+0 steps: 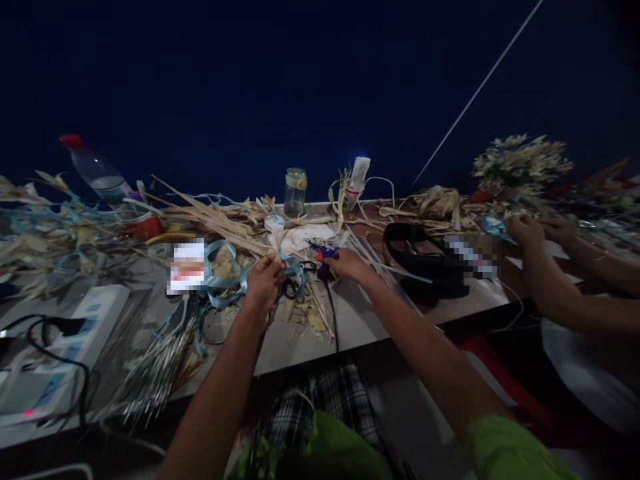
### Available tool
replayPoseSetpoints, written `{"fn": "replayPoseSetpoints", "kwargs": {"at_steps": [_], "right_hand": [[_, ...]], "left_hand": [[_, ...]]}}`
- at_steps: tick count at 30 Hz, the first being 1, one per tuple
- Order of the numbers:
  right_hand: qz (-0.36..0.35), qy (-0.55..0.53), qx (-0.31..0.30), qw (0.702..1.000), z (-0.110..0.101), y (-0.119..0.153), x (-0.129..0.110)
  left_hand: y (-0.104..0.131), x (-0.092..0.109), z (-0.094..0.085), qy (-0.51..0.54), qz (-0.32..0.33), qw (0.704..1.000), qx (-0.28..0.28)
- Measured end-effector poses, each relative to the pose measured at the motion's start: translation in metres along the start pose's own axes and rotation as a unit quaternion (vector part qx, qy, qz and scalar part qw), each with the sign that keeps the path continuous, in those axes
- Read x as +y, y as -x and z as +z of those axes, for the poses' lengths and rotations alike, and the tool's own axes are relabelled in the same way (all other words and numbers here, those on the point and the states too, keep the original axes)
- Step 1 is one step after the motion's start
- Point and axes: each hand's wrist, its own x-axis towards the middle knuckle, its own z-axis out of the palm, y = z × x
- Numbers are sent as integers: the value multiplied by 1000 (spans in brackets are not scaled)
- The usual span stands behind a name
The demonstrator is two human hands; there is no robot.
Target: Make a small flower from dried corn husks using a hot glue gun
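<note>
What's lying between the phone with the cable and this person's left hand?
The head view shows looped light blue ribbon between the phone and the left hand, with tan dried material among the loops.

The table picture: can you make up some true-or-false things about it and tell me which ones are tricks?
1. The right hand holds a blue tool. True.
2. The bottle has a green cap. False: its cap is red.
3. The jar stands upright. True.
4. The power strip lies at the right side of the picture. False: it lies at the left side.
5. The left hand is spread wide open. False: its fingers are pinched together at a pale piece.
6. Another person's hand shows at the right. True.
</note>
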Motion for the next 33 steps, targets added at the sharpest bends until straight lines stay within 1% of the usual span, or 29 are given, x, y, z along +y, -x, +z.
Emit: {"fn": "replayPoseSetpoints", "kwargs": {"at_steps": [1,2,3,4,5,6,8,10,12,14,16,18,20,22,28,31,33], "right_hand": [[-40,46,35,998,-1,3,-2],[-86,69,56,992,-1,7,-4],[-131,59,59,988,1,10,-8],[-170,23,35,984,4,13,-13],[-189,-38,10,981,9,15,-18],[-193,-114,-8,975,15,17,-24],[-174,-234,-71,954,29,20,-33],[-132,-320,-138,928,42,21,-39],[-96,-373,-190,903,52,21,-40],[-70,-390,-215,893,58,18,-38],[-50,-389,-211,896,60,15,-35],[-29,-394,-190,899,62,12,-33],[-15,-410,-175,895,62,10,-33],[-2,-427,-175,887,61,9,-34],[21,-475,-161,865,59,11,-35],[23,-472,-162,866,60,9,-32],[25,-460,-177,870,59,8,-29]], "left_hand": [[0,0,0,-2,-1,1000,0],[0,-1,0,-4,-3,1000,1],[0,-1,1,-7,-6,1000,5],[0,-1,1,-9,-10,1000,11],[0,-1,2,-12,-14,1000,17],[1,-1,3,-15,-19,999,22],[2,0,5,-21,-28,999,24],[3,1,6,-27,-32,999,24],[2,-1,7,-36,-27,998,31],[1,-4,6,-56,-20,997,43],[-2,-7,3,-88,-12,995,55],[-4,-10,0,-121,3,990,67],[-6,-13,-2,-152,20,985,76],[-6,-15,-4,-182,37,979,83],[-3,-17,3,-277,90,952,92],[0,-16,6,-311,99,941,91],[1,-16,7,-314,95,940,91]]}}
